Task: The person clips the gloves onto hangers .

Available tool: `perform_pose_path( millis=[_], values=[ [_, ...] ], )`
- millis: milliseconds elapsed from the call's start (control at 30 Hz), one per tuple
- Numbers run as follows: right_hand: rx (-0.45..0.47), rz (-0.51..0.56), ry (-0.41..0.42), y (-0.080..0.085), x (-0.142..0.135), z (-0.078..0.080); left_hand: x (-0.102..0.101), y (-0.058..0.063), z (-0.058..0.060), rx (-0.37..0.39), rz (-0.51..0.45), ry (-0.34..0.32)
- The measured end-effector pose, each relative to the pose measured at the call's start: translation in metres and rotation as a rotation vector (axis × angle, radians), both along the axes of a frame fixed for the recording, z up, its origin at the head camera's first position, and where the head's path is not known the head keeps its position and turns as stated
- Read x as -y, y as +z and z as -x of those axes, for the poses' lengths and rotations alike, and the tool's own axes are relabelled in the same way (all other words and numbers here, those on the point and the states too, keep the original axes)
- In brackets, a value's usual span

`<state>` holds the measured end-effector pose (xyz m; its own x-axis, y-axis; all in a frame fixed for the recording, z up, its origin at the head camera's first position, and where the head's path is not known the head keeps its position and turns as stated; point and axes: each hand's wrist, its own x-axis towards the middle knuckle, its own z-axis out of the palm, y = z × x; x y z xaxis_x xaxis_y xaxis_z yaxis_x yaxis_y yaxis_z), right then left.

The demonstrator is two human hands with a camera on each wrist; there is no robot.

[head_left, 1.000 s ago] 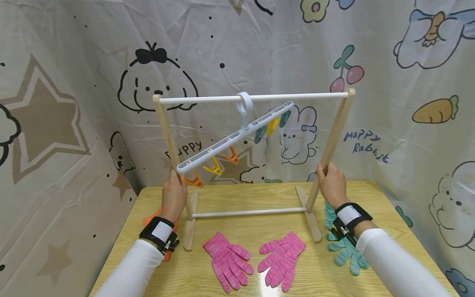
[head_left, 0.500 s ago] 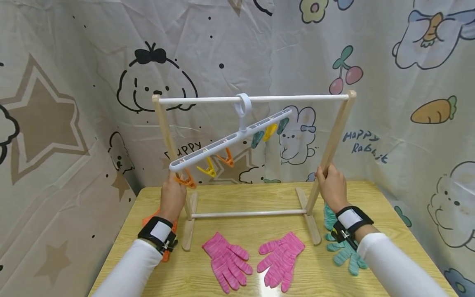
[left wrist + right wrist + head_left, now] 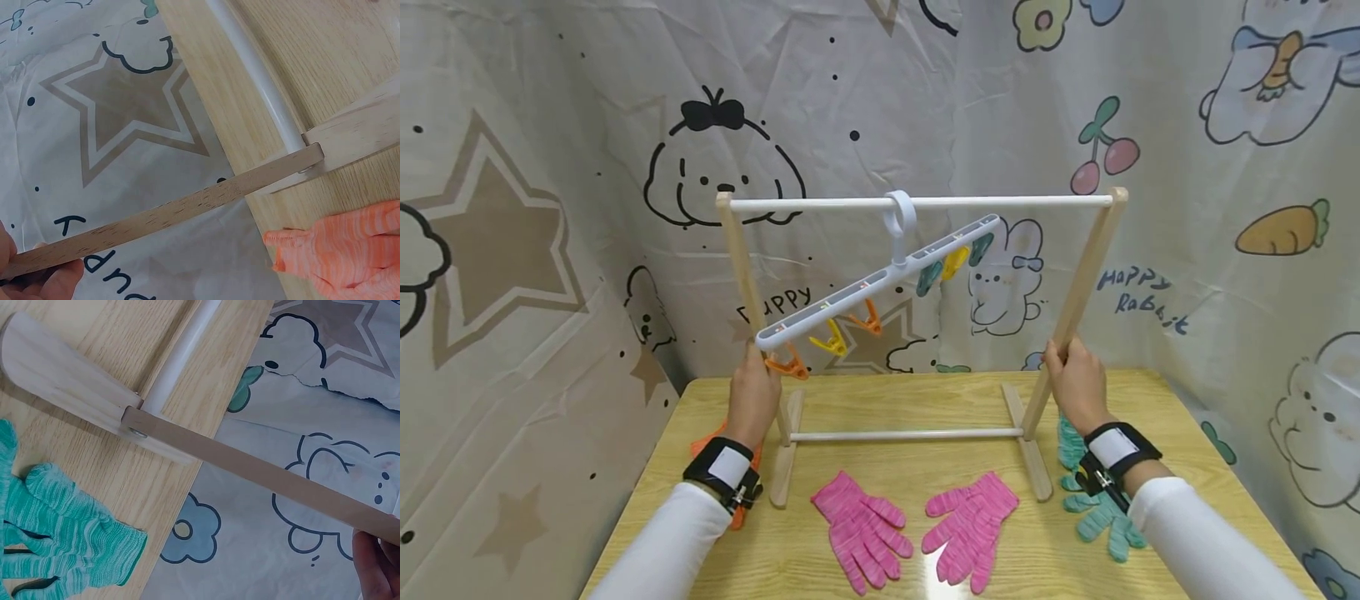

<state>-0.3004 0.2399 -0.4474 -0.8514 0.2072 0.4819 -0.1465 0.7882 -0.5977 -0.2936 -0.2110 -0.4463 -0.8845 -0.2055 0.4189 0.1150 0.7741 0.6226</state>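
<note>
A wooden drying rack (image 3: 1081, 275) with white crossbars stands on the table. My left hand (image 3: 754, 398) grips its left post, and my right hand (image 3: 1078, 385) grips the right post at about the same height. From the top bar hangs a pale blue clip hanger (image 3: 872, 283) by its ring hook, slanting from near left to far right. Orange, yellow and green clips, such as the yellow clip (image 3: 831, 340), dangle beneath it. In the left wrist view fingers (image 3: 62, 278) wrap the wooden post; fingertips (image 3: 374, 565) touch the other post in the right wrist view.
Two pink gloves (image 3: 867, 533) lie flat at the front of the wooden table (image 3: 910, 392). Green gloves (image 3: 69, 525) lie by the rack's right foot, and an orange glove (image 3: 344, 250) by the left foot, partly hidden by my arm. A printed curtain (image 3: 850, 83) surrounds the table.
The hanger swings slightly on the bar, its near end shifting left and then back right. Both hands stay on the posts.
</note>
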Motion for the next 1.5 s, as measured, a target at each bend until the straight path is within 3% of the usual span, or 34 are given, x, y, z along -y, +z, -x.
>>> perform_pose_path(
  millis=[733, 1000, 1500],
  values=[
    [-0.016, 0.002, 0.031, -0.0045, -0.0042, 0.0048, -0.0002, -0.001, 0.002, -0.061, 0.02, 0.0],
    [0.022, 0.022, 0.031, -0.0019, -0.0035, 0.0016, 0.0002, -0.0015, 0.0021, -0.047, 0.011, -0.014],
    [0.011, 0.017, 0.034, -0.0029, -0.0042, 0.0023, 0.0022, -0.0009, 0.0015, -0.038, 0.006, -0.03]
  ],
)
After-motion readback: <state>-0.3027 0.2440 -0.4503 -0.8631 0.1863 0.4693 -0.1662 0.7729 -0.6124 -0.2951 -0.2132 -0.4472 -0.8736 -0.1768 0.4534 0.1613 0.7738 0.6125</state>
